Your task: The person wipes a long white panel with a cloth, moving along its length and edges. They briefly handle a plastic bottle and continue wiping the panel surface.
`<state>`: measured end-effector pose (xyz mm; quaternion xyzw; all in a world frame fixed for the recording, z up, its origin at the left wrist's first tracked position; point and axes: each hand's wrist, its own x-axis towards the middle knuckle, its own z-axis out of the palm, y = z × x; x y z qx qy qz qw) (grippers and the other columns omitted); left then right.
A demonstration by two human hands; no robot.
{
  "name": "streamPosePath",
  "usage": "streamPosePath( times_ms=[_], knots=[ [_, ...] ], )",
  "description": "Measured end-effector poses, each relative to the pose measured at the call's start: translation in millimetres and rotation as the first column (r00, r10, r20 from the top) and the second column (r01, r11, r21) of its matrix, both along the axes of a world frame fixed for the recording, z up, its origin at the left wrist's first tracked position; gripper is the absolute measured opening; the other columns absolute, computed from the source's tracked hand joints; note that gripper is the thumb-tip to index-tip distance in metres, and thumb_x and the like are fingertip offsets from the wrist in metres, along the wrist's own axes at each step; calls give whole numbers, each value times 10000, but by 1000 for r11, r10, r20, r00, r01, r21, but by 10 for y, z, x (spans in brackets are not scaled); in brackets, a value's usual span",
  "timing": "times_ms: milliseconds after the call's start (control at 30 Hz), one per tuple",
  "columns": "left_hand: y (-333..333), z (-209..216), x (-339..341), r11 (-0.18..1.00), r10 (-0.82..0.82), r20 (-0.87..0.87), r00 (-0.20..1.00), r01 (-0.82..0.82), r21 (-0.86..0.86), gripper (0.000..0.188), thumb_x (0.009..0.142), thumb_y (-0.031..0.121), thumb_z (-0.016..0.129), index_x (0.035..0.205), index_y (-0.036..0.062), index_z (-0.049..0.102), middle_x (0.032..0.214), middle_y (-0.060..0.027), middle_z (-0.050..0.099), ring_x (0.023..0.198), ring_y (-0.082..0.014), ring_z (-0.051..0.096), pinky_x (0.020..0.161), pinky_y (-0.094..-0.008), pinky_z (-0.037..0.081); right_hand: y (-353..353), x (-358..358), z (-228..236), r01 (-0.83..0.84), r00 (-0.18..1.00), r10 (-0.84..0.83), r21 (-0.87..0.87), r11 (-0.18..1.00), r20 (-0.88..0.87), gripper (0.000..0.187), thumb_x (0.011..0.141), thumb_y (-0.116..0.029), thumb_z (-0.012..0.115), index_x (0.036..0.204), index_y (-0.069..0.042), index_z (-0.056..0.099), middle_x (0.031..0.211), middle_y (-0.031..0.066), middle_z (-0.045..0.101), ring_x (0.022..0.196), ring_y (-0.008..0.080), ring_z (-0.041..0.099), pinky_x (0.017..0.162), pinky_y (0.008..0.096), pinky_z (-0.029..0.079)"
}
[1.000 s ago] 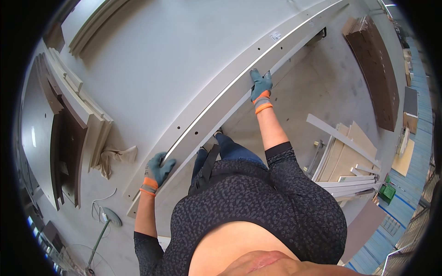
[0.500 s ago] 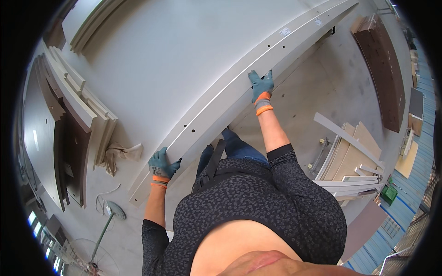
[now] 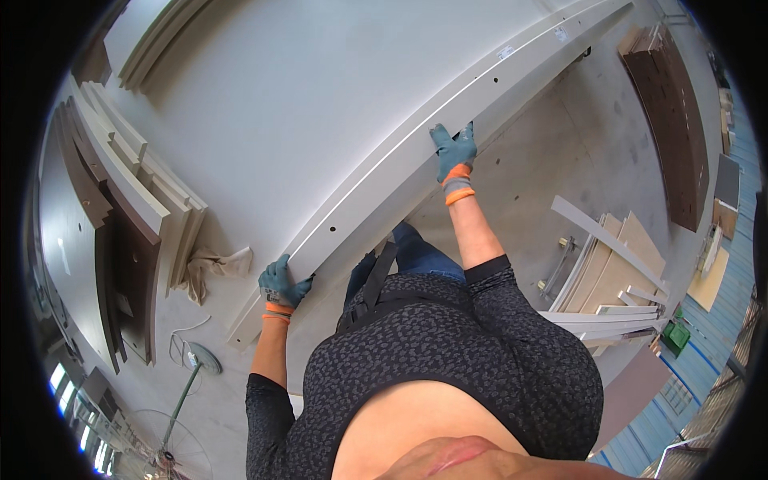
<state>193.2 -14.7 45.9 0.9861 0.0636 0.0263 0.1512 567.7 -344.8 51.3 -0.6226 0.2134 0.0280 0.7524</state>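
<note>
A long pale grey board (image 3: 376, 192) with small dark holes and small white labels runs diagonally from lower left to upper right in front of me. Near its lower-left end my left hand (image 3: 283, 285), in a teal glove with an orange cuff, curls over the board with the thumb turned inward. Further along, my right hand (image 3: 454, 150), gloved the same way, grips the near side with thumb and fingers spread across it. Both palms are hidden. A second light strip shows behind the board's white edge line; whether it is a separate board I cannot tell.
Beyond the board spreads a wide pale surface (image 3: 304, 104). Stacked brown and cream panels (image 3: 132, 248) stand at left, near a beige cloth (image 3: 214, 268) and a green-poled stand fan (image 3: 186, 396). On the right are a dark brown panel stack (image 3: 668, 128) and leaning offcut boards (image 3: 608, 264).
The strip beyond the white edge line looks narrower, and fewer holes show. The board seems to have turned slightly under my hands, which keep nearly the same places.
</note>
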Motion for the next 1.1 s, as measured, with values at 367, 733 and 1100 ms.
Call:
streamPosePath(
  times_ms=[367,733,1100],
  knots=[
    [-16,0,35,1000,28,-34,999,-28,-10,807,692,537,876,1303,68,633,1057,-151,678,943,-375,664,793,-481,522,55,86,-45,-84,996,79,-152,985,-35,961,888,-57,811,1623,139,224,1442,218,602,1240,252,620,1086,331,495],
    [-114,72,212,997,69,-5,998,-69,-40,940,703,452,914,1438,37,501,1340,-191,595,1211,-406,591,1035,-515,492,-235,468,74,-572,817,320,-606,553,-480,756,900,-412,761,1486,12,543,1354,246,694,1240,387,676,1060,445,531],
    [-217,51,546,993,91,-352,932,-59,99,1017,658,540,940,1442,74,488,1306,-163,587,1196,-382,575,1010,-505,486,-326,788,-151,234,745,642,-972,0,179,769,941,-605,653,1494,-78,569,1567,183,530,1474,400,451,1241,621,255]
  ],
)
